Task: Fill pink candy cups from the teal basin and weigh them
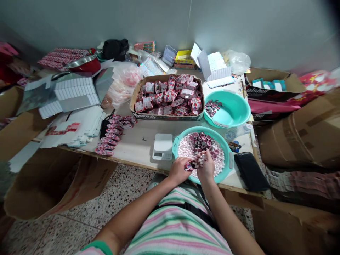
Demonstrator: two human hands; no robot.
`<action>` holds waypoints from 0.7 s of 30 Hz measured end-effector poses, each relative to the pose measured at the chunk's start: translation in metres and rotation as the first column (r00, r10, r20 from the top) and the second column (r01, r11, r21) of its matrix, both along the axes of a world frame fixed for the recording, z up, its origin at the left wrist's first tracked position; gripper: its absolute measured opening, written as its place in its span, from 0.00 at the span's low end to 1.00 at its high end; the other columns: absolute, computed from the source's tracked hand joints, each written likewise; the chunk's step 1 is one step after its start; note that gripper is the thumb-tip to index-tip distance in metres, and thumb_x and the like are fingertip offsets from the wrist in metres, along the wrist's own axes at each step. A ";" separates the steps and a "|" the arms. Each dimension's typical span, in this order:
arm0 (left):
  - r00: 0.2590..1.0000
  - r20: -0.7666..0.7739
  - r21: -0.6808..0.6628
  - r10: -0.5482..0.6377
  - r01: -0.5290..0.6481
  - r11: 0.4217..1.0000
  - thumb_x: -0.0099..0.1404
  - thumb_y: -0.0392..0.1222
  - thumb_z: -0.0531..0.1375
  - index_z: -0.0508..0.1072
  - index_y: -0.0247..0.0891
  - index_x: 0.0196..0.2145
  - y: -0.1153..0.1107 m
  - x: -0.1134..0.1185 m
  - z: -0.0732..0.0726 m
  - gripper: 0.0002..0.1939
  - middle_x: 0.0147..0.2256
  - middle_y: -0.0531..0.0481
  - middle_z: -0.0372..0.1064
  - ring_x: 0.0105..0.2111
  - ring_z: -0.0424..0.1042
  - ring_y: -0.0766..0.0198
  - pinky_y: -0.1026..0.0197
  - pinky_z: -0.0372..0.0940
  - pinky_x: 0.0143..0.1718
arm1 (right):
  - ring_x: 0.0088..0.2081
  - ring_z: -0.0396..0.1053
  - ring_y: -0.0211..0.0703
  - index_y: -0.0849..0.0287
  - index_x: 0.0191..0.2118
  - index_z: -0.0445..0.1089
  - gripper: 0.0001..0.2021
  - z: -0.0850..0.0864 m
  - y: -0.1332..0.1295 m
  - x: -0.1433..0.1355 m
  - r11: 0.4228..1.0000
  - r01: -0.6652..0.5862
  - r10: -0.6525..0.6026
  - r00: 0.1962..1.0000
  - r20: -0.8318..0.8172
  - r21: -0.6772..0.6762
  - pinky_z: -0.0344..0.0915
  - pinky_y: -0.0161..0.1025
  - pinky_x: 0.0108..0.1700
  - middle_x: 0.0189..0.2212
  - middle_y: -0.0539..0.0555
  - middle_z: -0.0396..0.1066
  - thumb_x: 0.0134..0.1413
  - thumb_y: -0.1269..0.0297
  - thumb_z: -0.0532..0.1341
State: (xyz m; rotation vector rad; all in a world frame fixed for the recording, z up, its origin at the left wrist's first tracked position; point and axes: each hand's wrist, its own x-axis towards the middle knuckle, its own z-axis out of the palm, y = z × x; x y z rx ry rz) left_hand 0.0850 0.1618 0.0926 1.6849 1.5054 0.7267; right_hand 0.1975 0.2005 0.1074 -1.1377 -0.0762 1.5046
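Observation:
Over the near part of a turquoise basin (228, 161), my left hand (180, 171) grips a small red-and-pink printed container (190, 165), its open end turned to the right. Cupped right beside that opening, my right hand (207, 169) holds a handful of small pale pellets (201, 158). More white and pinkish pellets (184, 146) fill the basin. On top of them lies a heap of round pink-and-silver caps (202, 140). Whether any pellets are inside the container cannot be made out.
A white scale (163, 146) stands left of the basin. Behind are a carton (134, 108) of printed containers and a second turquoise basin (239, 109) with some caps. Several printed containers (108, 139) lie in rows at left. A black pouch (251, 171) rests near the right edge.

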 end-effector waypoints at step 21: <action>1.000 -0.008 0.020 -0.019 0.019 1.000 0.52 0.33 0.62 0.73 0.42 0.44 0.001 0.004 -0.001 0.19 0.43 0.49 0.72 0.44 0.69 0.57 0.56 0.64 0.48 | 0.19 0.54 0.32 0.56 0.21 0.53 0.23 0.010 -0.001 -0.009 0.987 -0.042 0.024 0.993 0.115 0.153 0.56 0.32 0.21 0.16 0.43 0.52 0.52 0.46 0.61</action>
